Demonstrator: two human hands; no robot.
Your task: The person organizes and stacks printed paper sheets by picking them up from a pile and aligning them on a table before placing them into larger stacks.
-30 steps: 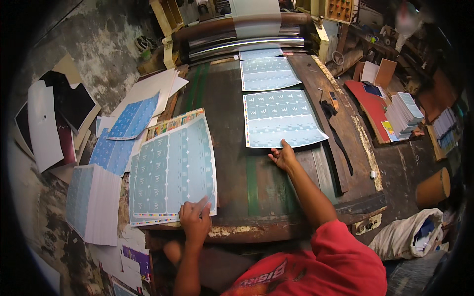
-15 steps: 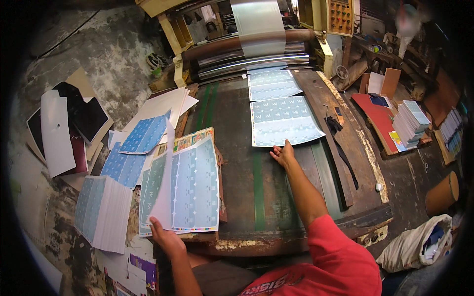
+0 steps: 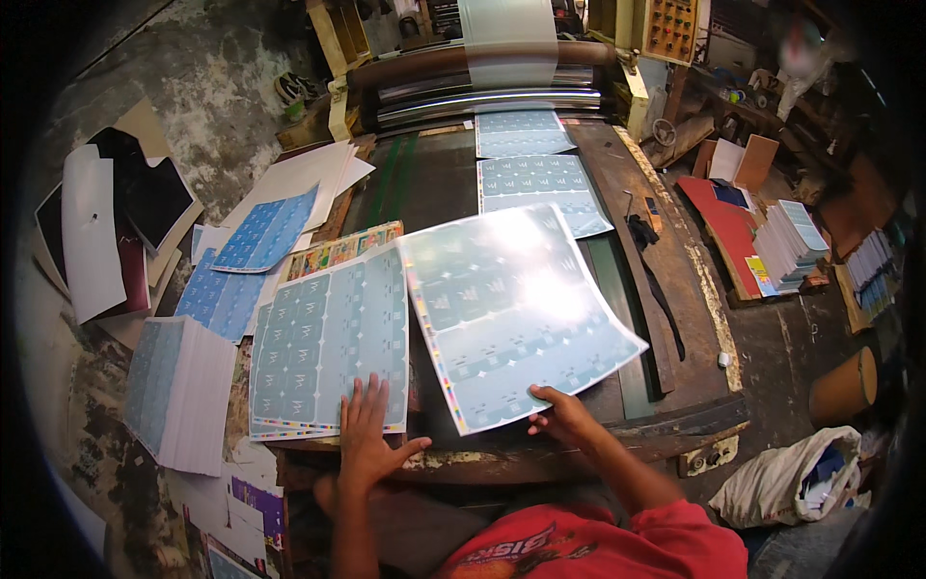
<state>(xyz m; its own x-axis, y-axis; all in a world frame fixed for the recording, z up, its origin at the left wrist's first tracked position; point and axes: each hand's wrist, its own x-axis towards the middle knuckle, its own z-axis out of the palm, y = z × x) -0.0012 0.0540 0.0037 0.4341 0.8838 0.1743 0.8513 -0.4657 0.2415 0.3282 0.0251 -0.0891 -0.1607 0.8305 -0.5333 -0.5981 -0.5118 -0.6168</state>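
Lower centre of the frame: one large glossy sheet of pale teal printed paper (image 3: 511, 338), rows of white motifs, colour-patch strip along its left edge, strong glare at upper right. Its lower edge is pinched between thumb and fingers of the right hand (image 3: 567, 417); its right-hand corner juts out unsupported. Contact with the table beneath: cannot tell.

Lower left of centre: neat stack of matching teal printed sheets (image 3: 328, 338), its near edge under the left hand (image 3: 367, 434), fingers spread, thumb held out sideways, gripping nothing visible. The loose sheet's upper left corner meets or overlaps the stack's upper right corner in view.

Upper centre: two similar teal sheets (image 3: 545, 188) (image 3: 524, 135), one behind the other on the dark wooden table (image 3: 434, 193), the farther near shiny metal rollers (image 3: 482, 99).

Handling notes, by judgement: keep the pinch light and close to the edge, lest the paper crease or the print smudge; the free corner would benefit from support; a flat left palm should steady the stack without skewing its upper sheets.
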